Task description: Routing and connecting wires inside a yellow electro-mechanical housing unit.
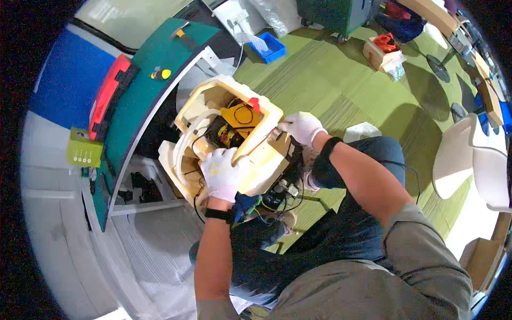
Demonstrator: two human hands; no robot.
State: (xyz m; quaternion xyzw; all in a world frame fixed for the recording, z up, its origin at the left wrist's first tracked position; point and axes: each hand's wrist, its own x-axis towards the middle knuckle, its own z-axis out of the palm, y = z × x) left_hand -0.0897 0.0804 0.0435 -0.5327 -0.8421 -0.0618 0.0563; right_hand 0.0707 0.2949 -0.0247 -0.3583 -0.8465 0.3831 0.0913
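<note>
Probably stiff, the cream shell (262, 169) suited rim holds; the left hand (221, 169) gripped its near rim, while the right hand (304, 128) had fingers unclear.

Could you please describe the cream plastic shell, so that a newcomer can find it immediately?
Look first at the long green table on the left. Just right of it, the cream shell has the gloved left hand on it and the gloved right hand at its right edge. Unlike the small blue tray beyond, it is bulky and holds a yellow piece.
</note>
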